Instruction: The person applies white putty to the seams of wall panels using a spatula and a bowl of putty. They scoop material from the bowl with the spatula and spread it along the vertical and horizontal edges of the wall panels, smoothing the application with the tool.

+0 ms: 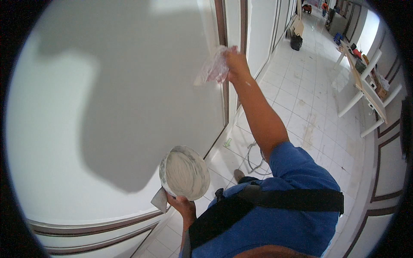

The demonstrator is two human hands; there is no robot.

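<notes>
My left hand (pixel 183 204) is closed under the rim of a round bowl (pixel 206 173) smeared with grey. Inside it lies a creamy off-white paste (pixel 183 172) with streaks across its surface. A grey flat piece (pixel 160 201) sticks out beside that hand, below the bowl; its kind I cannot tell. Stretched far forward, my right hand (pixel 235 64) grips a crumpled clear plastic bag (pixel 218 66) with reddish patches. The bag is in front of the white wall panel (pixel 129 107), next to its brown trim (pixel 222 26). Whether it touches the wall is unclear.
On the right stands a long bench (pixel 365 92) with white legs, loaded with assorted items. A looped grey hose or cable (pixel 254 165) lies on the tiled floor (pixel 297 99) by my foot. Farther down the corridor are a black bag (pixel 296 42) and people (pixel 325 8).
</notes>
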